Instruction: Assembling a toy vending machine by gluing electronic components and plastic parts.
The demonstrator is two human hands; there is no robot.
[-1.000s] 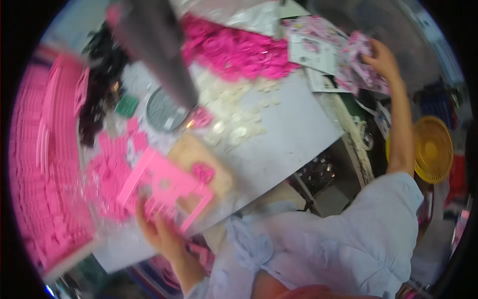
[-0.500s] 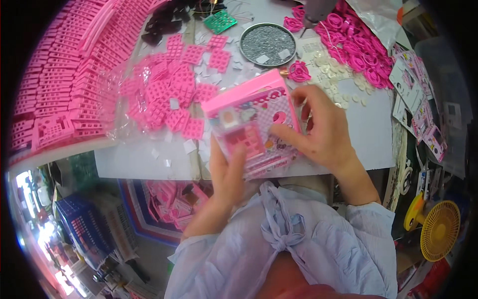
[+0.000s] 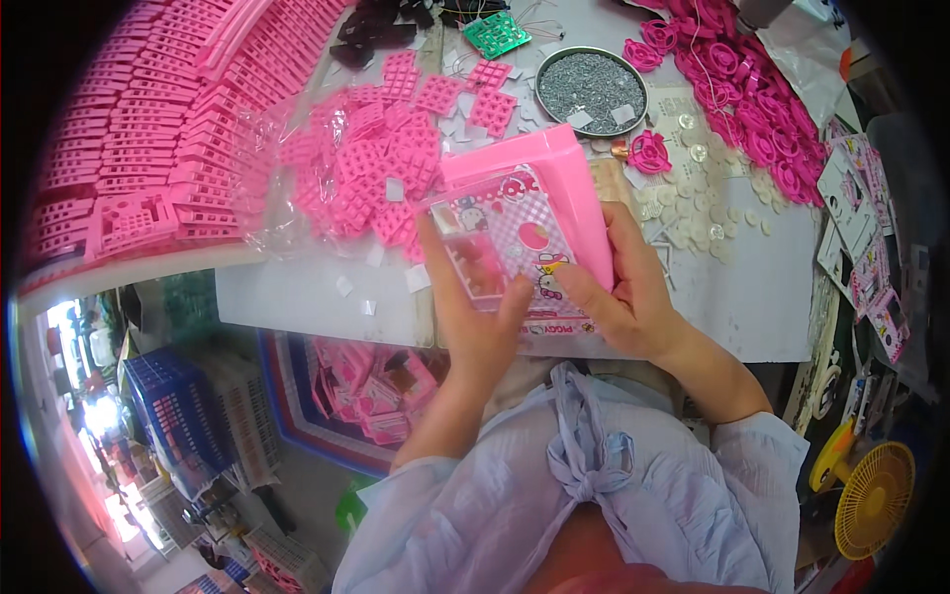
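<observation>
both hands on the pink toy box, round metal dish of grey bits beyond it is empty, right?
Not quite. The head view shows the left hand and the right hand both holding the pink toy box, but the round metal dish beyond it is not empty: it is filled with small grey pieces, with a few white squares on top.

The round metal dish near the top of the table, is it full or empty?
Full: the round metal dish is covered to its rim with small grey bits, and two pale scraps lie on top.
</observation>
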